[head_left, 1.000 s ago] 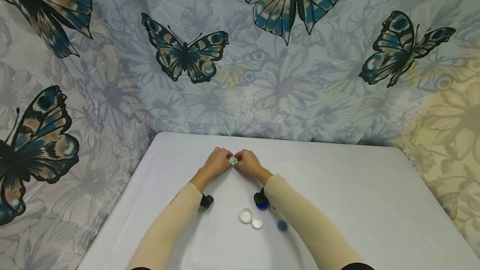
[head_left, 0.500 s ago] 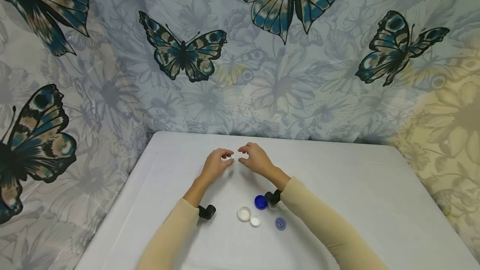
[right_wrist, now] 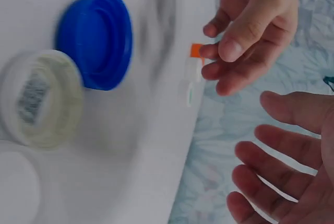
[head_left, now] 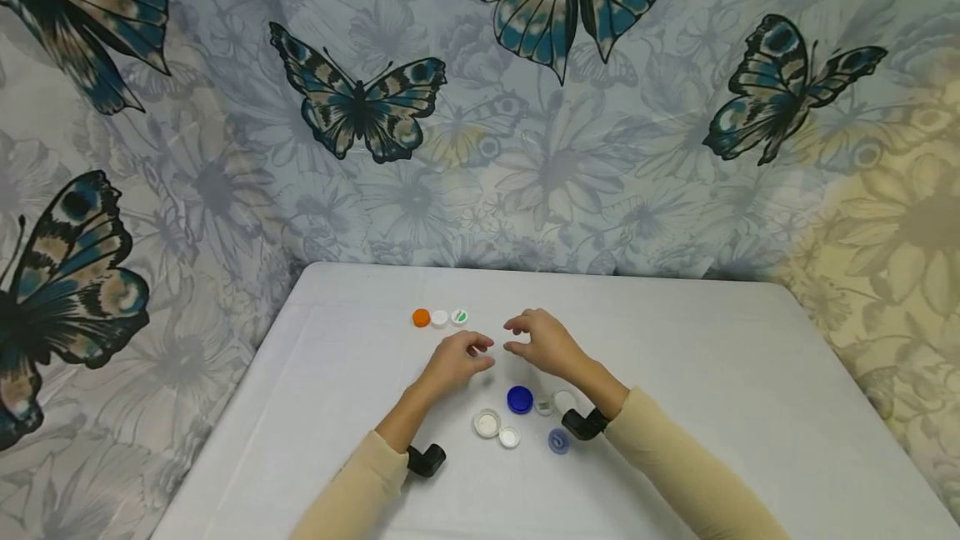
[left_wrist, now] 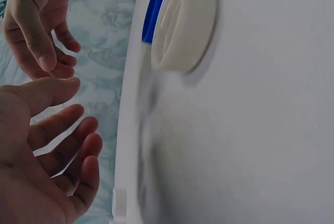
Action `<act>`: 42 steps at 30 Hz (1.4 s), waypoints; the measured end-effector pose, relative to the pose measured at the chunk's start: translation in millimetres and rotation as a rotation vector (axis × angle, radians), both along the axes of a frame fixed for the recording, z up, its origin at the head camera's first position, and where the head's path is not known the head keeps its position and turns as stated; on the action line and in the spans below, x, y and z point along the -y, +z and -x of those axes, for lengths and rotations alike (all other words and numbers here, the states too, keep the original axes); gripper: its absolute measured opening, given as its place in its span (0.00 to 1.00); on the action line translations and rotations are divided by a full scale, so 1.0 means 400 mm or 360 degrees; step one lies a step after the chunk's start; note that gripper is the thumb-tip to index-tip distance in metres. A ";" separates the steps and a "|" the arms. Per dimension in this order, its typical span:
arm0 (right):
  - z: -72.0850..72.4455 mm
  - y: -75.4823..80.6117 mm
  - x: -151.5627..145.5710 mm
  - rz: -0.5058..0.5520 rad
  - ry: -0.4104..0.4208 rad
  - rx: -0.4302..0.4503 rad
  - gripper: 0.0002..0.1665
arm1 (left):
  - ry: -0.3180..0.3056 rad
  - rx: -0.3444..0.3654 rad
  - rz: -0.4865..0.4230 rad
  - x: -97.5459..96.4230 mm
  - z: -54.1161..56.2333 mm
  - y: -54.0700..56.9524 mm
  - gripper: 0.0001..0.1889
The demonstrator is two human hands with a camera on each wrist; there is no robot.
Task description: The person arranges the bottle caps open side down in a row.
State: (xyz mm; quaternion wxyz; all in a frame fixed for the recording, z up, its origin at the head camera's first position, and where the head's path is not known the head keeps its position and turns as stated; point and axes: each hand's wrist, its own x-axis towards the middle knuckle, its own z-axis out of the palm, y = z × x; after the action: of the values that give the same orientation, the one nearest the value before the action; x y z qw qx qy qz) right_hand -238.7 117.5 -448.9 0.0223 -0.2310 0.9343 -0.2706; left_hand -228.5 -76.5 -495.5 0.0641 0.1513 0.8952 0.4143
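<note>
Three bottle caps lie in a row toward the back of the table: an orange cap (head_left: pixel 421 318), a white cap (head_left: pixel 439 319) and a white cap with a green mark (head_left: pixel 459 317). My left hand (head_left: pixel 456 363) hovers just in front of that row, fingers loosely bent around nothing. To its right my right hand (head_left: pixel 547 343) is also in the air, its fingers relaxed and apart, holding nothing. Below the hands sits a group of caps, among them a blue cap (right_wrist: pixel 95 41) and a whitish cap with a printed code square (right_wrist: pixel 42 98), both hollow side up in the right wrist view.
Nearer the front are a wide white cap (head_left: pixel 487 423), a smaller white cap (head_left: pixel 509 437) and a translucent blue cap (head_left: pixel 558 441). Another white cap (head_left: pixel 564 402) lies close to the right wrist camera (head_left: pixel 585 423). The white table (head_left: pixel 697 373) meets a butterfly-patterned backdrop (head_left: pixel 555 190).
Both hands have let go of the green-marked cap, now at the right end of the row. They have drawn back toward the front and right, uncovering the orange and white caps.
</note>
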 end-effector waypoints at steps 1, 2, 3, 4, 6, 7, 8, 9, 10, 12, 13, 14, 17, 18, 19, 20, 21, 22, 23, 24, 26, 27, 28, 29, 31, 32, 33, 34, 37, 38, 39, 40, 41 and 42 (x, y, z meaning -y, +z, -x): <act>-0.007 -0.005 -0.005 0.0004 0.0008 0.0028 0.18 | -0.0013 0.0021 0.0003 -0.006 -0.006 -0.002 0.16; -0.014 -0.010 -0.010 0.0014 0.0014 0.0058 0.17 | -0.0028 0.0039 0.0004 -0.012 -0.012 -0.003 0.16; -0.020 -0.017 -0.014 0.0016 0.0020 0.0084 0.17 | -0.0044 0.0052 0.0006 -0.018 -0.018 -0.005 0.17; -0.027 -0.024 -0.018 0.0019 0.0020 0.0112 0.17 | -0.0056 0.0068 0.0008 -0.024 -0.024 -0.008 0.17; -0.040 -0.036 -0.025 0.0023 0.0011 0.0163 0.16 | -0.0093 0.0090 0.0021 -0.036 -0.034 -0.012 0.18; -0.046 -0.043 -0.028 0.0026 0.0006 0.0190 0.17 | -0.0114 0.0099 0.0037 -0.041 -0.038 -0.016 0.18; -0.053 -0.049 -0.032 0.0022 -0.0002 0.0215 0.17 | -0.0135 0.0110 0.0054 -0.045 -0.041 -0.020 0.18; -0.059 -0.055 -0.034 0.0009 -0.0005 0.0237 0.18 | -0.0157 0.0119 0.0068 -0.049 -0.044 -0.023 0.18; -0.065 -0.061 -0.037 -0.0007 -0.0007 0.0255 0.19 | -0.0180 0.0125 0.0090 -0.053 -0.048 -0.026 0.19; -0.077 -0.073 -0.041 -0.0045 0.0015 0.0284 0.22 | -0.0220 0.0142 0.0128 -0.060 -0.055 -0.033 0.19; -0.083 -0.079 -0.043 -0.0066 0.0033 0.0286 0.24 | -0.0231 0.0149 0.0148 -0.062 -0.058 -0.035 0.19; -0.088 -0.084 -0.044 -0.0086 0.0054 0.0281 0.25 | -0.0237 0.0158 0.0161 -0.064 -0.061 -0.037 0.19; -0.104 -0.097 -0.048 -0.0137 0.0122 0.0219 0.29 | -0.0242 0.0167 0.0190 -0.071 -0.069 -0.043 0.19; -0.108 -0.100 -0.048 -0.0145 0.0128 0.0200 0.29 | -0.0237 0.0165 0.0200 -0.073 -0.070 -0.044 0.19; -0.113 -0.103 -0.048 -0.0151 0.0123 0.0183 0.29 | -0.0231 0.0166 0.0210 -0.075 -0.072 -0.045 0.20; -0.118 -0.106 -0.047 -0.0150 0.0110 0.0172 0.29 | -0.0228 0.0166 0.0216 -0.077 -0.074 -0.045 0.20; -0.122 -0.108 -0.046 -0.0150 0.0096 0.0159 0.29 | -0.0224 0.0163 0.0222 -0.079 -0.076 -0.045 0.20; -0.126 -0.111 -0.045 -0.0149 0.0076 0.0155 0.29 | -0.0219 0.0159 0.0232 -0.081 -0.078 -0.045 0.20; -0.129 -0.113 -0.043 -0.0145 0.0045 0.0157 0.28 | -0.0211 0.0161 0.0241 -0.083 -0.080 -0.044 0.20; -0.132 -0.113 -0.041 -0.0140 0.0019 0.0158 0.27 | -0.0202 0.0158 0.0250 -0.084 -0.082 -0.044 0.20; -0.136 -0.118 -0.039 -0.0136 -0.0023 0.0150 0.26 | -0.0192 0.0154 0.0261 -0.085 -0.084 -0.043 0.19; -0.137 -0.120 -0.038 -0.0133 -0.0040 0.0151 0.25 | -0.0187 0.0153 0.0267 -0.086 -0.085 -0.043 0.19; -0.138 -0.122 -0.038 -0.0132 -0.0056 0.0156 0.25 | -0.0185 0.0153 0.0272 -0.086 -0.085 -0.042 0.19; -0.138 -0.123 -0.038 -0.0126 -0.0069 0.0157 0.25 | -0.0185 0.0152 0.0277 -0.086 -0.086 -0.042 0.18; -0.138 -0.128 -0.039 -0.0113 -0.0076 0.0151 0.24 | -0.0188 0.0158 0.0281 -0.086 -0.086 -0.041 0.18; -0.139 -0.130 -0.040 -0.0107 -0.0076 0.0149 0.24 | -0.0190 0.0161 0.0281 -0.086 -0.087 -0.041 0.18; -0.139 -0.131 -0.041 -0.0102 -0.0073 0.0140 0.24 | -0.0194 0.0164 0.0282 -0.086 -0.086 -0.041 0.18; -0.138 -0.132 -0.042 -0.0102 -0.0064 0.0120 0.24 | -0.0197 0.0162 0.0279 -0.086 -0.086 -0.041 0.18; -0.136 -0.136 -0.047 -0.0087 -0.0033 0.0058 0.24 | -0.0208 0.0153 0.0272 -0.084 -0.081 -0.042 0.18; -0.134 -0.136 -0.048 -0.0085 -0.0020 0.0042 0.24 | -0.0214 0.0147 0.0268 -0.083 -0.079 -0.043 0.18; -0.133 -0.136 -0.050 -0.0082 -0.0005 0.0026 0.24 | -0.0221 0.0145 0.0263 -0.082 -0.076 -0.043 0.18; -0.132 -0.136 -0.052 -0.0077 0.0010 0.0019 0.24 | -0.0228 0.0145 0.0256 -0.080 -0.074 -0.044 0.19; -0.131 -0.134 -0.054 -0.0073 0.0019 0.0024 0.24 | -0.0240 0.0149 0.0244 -0.078 -0.072 -0.044 0.19; -0.129 -0.132 -0.056 -0.0066 0.0031 0.0026 0.24 | -0.0256 0.0142 0.0229 -0.076 -0.070 -0.044 0.19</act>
State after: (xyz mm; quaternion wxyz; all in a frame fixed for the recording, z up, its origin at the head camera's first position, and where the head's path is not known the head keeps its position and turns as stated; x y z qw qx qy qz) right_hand -187.0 139.9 -501.8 0.0373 -0.2374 0.9372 -0.2530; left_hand -200.4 -46.2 -513.2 0.1478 0.1992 0.9038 0.3487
